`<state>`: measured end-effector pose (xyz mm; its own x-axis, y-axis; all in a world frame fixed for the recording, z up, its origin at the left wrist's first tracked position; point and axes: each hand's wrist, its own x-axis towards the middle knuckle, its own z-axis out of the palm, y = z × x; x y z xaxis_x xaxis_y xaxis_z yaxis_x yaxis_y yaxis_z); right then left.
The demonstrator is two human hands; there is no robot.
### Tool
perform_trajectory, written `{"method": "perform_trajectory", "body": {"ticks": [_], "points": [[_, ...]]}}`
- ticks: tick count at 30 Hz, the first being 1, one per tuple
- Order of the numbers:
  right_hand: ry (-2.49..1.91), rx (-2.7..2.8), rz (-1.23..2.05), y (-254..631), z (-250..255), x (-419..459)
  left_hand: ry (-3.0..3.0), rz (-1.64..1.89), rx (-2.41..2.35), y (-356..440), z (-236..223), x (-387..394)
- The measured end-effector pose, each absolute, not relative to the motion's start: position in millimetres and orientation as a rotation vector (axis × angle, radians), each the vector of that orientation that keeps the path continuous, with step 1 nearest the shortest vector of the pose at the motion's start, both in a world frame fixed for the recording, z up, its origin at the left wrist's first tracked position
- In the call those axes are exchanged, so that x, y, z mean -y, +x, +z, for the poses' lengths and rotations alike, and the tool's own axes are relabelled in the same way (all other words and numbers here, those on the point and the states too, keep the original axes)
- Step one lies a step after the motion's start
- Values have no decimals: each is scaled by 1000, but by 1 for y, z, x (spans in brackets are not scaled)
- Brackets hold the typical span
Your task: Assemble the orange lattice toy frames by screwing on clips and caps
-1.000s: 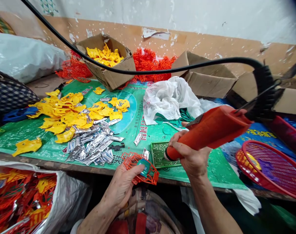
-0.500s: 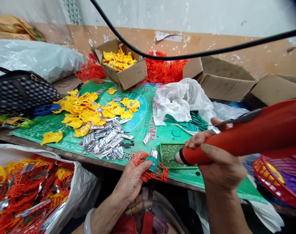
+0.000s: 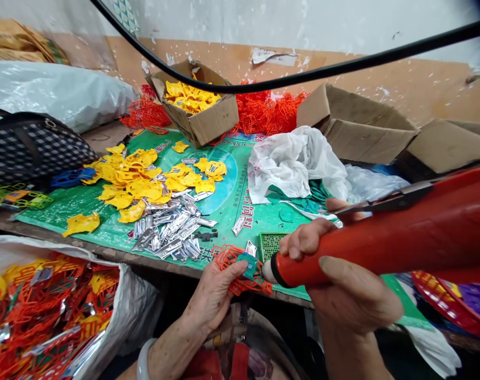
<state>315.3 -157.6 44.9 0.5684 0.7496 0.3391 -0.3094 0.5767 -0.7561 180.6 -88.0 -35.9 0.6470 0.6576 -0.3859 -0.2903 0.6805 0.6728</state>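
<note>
My left hand [image 3: 212,293] pinches an orange openwork plastic part [image 3: 226,256] at the table's front edge, thumb on top. A small teal-green piece [image 3: 247,266] lies on that part, just past the thumb. My right hand [image 3: 348,295] is wrapped round a red electric screwdriver [image 3: 386,237] with a black lever. Its pale nose is at the right end of the orange part; the bit's exact contact is hidden. Right behind stands a green perforated tray [image 3: 272,244], partly covered by the screwdriver. A heap of silver printed strips [image 3: 171,229] lies left of the tray.
Yellow plastic pieces [image 3: 133,182] are piled on the green sheet. At the back are a cardboard box [image 3: 212,124] of yellow pieces and a white bag [image 3: 283,163]. A full sack [image 3: 133,295] stands at front left. A black cable [image 3: 264,85] hangs across the view.
My right hand has brought the screwdriver left and slightly down, from over the green tray to the orange part. My left hand has stayed in place with the part.
</note>
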Motion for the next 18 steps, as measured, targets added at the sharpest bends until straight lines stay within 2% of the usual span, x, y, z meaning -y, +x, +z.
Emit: {"method": "perform_trajectory", "body": {"ticks": [18], "points": [[-722,746,730,314,41,158,574,573,-700,179,-40,90]]}}
